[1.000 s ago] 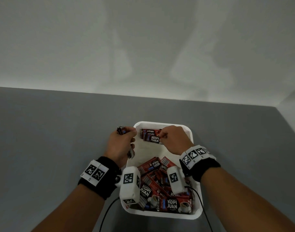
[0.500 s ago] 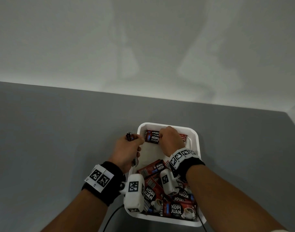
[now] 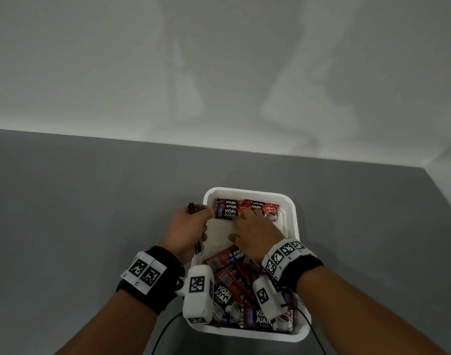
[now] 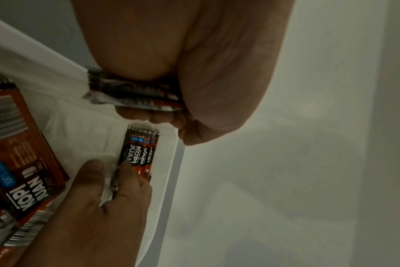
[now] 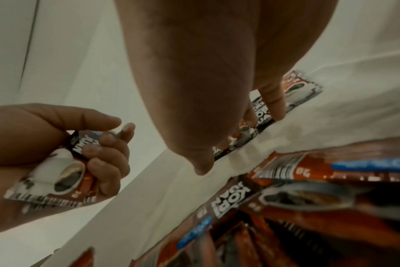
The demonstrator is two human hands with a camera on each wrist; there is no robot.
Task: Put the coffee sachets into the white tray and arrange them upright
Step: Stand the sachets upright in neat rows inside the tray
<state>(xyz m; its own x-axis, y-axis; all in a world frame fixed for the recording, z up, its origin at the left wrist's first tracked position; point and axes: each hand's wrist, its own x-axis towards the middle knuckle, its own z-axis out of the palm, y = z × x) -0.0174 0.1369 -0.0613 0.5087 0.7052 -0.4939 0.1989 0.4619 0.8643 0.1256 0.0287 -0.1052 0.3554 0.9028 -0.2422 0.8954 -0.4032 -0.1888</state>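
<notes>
Now, step: I am setting the red-and-black foil coffee sachets on edge along the far wall of the white plastic tray (image 3: 293,226).
Standing row: a few upright sachets (image 3: 245,210) lean against the far wall, labels facing me; I count about 3, though the overlap makes that uncertain.
Right hand: my right hand (image 3: 255,234) is in the tray with fingers extended, fingertips (image 5: 274,106) pressing the front sachet of the row; I judge this keeps the row from tipping forward.
Right thumb: held apart from the fingers, above the bare tray floor, gripping nothing.
Left hand: my left hand (image 3: 186,231) waits at the tray's left rim, fingers curled round a small stack of spare sachets (image 5: 64,171); thumb and forefinger are loosely apart above it.
Why held so: I think the stack stays close so the next sachet can be fed in.
Loose pile: many flat sachets (image 3: 232,285) lie jumbled in the near half of the tray, not yet stood up.
Surface: the tray sits on a grey tabletop (image 3: 91,201).
</notes>
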